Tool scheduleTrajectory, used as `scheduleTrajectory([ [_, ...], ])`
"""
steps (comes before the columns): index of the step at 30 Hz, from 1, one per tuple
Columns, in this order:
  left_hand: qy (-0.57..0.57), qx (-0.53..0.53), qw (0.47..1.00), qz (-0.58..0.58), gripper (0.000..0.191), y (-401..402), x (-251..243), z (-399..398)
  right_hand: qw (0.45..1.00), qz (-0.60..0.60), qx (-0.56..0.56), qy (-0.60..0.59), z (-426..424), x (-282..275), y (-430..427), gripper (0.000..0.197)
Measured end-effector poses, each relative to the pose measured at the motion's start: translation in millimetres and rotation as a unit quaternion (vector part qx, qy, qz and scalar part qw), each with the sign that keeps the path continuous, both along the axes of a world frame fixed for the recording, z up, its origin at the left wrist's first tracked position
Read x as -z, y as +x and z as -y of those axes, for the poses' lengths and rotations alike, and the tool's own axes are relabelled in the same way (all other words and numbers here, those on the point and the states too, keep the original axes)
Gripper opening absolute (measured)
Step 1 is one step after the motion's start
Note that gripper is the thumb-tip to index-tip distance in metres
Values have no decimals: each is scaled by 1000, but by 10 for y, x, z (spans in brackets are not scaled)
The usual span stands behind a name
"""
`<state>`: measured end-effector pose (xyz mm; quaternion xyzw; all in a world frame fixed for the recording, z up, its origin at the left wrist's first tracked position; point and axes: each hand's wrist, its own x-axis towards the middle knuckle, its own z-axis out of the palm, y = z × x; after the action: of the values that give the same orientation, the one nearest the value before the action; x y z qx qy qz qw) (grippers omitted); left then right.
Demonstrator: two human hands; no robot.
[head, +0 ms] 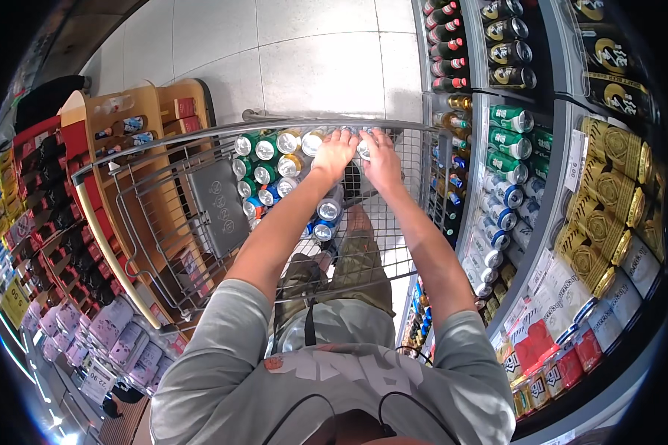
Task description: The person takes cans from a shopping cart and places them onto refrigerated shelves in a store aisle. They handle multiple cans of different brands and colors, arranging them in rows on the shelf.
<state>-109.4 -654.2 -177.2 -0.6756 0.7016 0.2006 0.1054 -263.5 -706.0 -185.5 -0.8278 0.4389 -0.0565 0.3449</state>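
Both of my hands reach into the far side of a metal shopping cart, above upright drink cans. My left hand lies over the far row, close beside a silver-topped can; what is under its fingers is hidden. My right hand has its fingers around a can at the right end of that row. Green cans, gold cans and blue cans stand in the basket, mostly seen by their lids. Bare wire mesh shows to the right.
Shelves of beer cans and bottles rise close on the right. To the left stand a wooden display rack and stacked packs. The cart's handle and grey folding panel are at left. Tiled floor lies beyond the cart.
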Motion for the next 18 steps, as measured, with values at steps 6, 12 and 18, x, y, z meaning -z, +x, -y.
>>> scheduleTrajectory([
  [6, -12, 11, 999, -35, 42, -62, -83, 122, 991, 83, 95, -33, -143, -31, -172, 69],
  [12, 39, -27, 996, -78, 55, -163, -437, 231, 975, 112, 188, 26, -283, -701, -480, 65],
  [18, 57, 0, 989, -133, 71, -196, -1282, 139, 970, 143, 194, 23, -735, -1610, -1006, 67],
])
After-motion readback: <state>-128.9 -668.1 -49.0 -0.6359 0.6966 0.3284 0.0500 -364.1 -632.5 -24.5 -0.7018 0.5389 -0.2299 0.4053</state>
